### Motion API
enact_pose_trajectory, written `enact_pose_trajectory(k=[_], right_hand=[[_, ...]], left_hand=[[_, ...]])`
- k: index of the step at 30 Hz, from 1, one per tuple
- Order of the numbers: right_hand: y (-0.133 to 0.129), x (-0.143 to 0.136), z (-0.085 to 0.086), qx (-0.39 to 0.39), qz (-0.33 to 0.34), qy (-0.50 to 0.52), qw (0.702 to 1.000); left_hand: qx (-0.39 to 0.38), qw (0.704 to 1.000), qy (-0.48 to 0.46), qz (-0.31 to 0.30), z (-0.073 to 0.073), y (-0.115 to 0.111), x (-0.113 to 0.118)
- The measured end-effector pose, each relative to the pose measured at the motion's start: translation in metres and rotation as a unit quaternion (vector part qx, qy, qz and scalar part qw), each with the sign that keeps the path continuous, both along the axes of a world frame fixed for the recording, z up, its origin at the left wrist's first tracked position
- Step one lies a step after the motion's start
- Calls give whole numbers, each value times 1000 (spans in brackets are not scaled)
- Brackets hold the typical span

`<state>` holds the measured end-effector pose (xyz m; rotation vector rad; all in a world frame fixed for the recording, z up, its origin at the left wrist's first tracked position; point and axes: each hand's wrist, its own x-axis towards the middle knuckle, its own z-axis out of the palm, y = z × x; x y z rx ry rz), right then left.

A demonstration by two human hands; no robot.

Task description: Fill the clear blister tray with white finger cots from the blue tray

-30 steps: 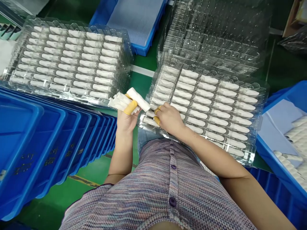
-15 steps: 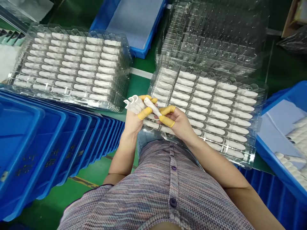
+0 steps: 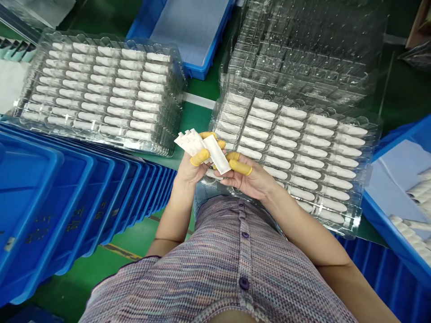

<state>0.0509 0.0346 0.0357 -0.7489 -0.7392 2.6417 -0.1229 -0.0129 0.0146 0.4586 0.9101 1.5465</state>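
Note:
My left hand (image 3: 195, 163), with yellow finger cots on, is closed around several narrow white plastic shells (image 3: 189, 141) fanned side by side. Between both hands lies another white plastic shell (image 3: 217, 154), tilted, with its flat rimmed face up. My right hand (image 3: 247, 172), also in yellow finger cots, pinches the lower end of that shell. Just beyond and to the right, a clear blister tray (image 3: 353, 224) holds rows of similar white pieces; the hands cover part of its near left corner.
A stack of filled clear trays (image 3: 177, 94) stands at left. Clear trays (image 3: 303, 49) are piled at the back right. A blue bin (image 3: 198, 72) lined with sheets sits behind. Nested blue bins (image 3: 84, 179) stand at lower left, and another blue bin (image 3: 380, 197) with white pieces at right.
The single shell between my hands has been turned from its narrow edge to its flat face. The shells in my left hand have also rotated. My right fingers have shifted their grip.

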Motion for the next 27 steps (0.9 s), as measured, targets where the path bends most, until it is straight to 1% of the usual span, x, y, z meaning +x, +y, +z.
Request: enact_pose_trajectory(k=[2,3,4,5,6,7,8,10,11,12,13,14,15,16,19,21,24,25,27], right_hand=[[4,1,-3,27,-13,-20,999],[7,2,-4,63,-34,-40,997],[11,3,-7,118,-61,-67,989],[15,4,-9,191,-90,-104,972],[20,5,-12,275,-112,-148,943],[24,5,-14,364,-120,-198,902],[27,3,-16,448,-110,-252,851],[30,-1,-18,582,-45,-348,734],[31,-4,-19,627,-4,-381,679],[30,-7,-19,661,34,-403,632],[30,-9,-18,685,60,-416,595],[28,-11,-17,700,76,-424,569],[27,-12,-16,709,81,-429,554],[26,-12,-15,714,77,-431,547],[25,-10,-12,719,63,-427,545],[25,-12,-12,729,85,-416,537],[26,-20,-16,743,136,-409,512],[27,-23,-17,743,146,-409,508],[27,-27,-19,738,150,-410,514]], left_hand=[[5,999,13,29,-1,1,-1],[1,998,21,56,-2,2,-3],[-6,996,29,89,-4,2,-6],[-13,992,36,122,-6,2,-10],[-19,988,41,151,-8,2,-14],[-21,984,46,172,-11,1,-19],[-20,981,50,184,-13,0,-23],[-15,980,55,193,-16,-2,-28],[-13,980,55,191,-17,-3,-30],[-11,980,53,191,-17,-4,-30],[-10,980,51,194,-17,-5,-30],[-9,979,49,198,-17,-6,-30],[-9,978,47,205,-17,-6,-30],[-11,976,47,214,-17,-7,-29],[-27,972,49,226,-18,-8,-28],[-34,973,46,226,-18,-7,-28],[-33,975,25,218,-17,-6,-25],[-32,977,19,210,-16,-6,-24],[-30,980,17,195,-15,-5,-22]])
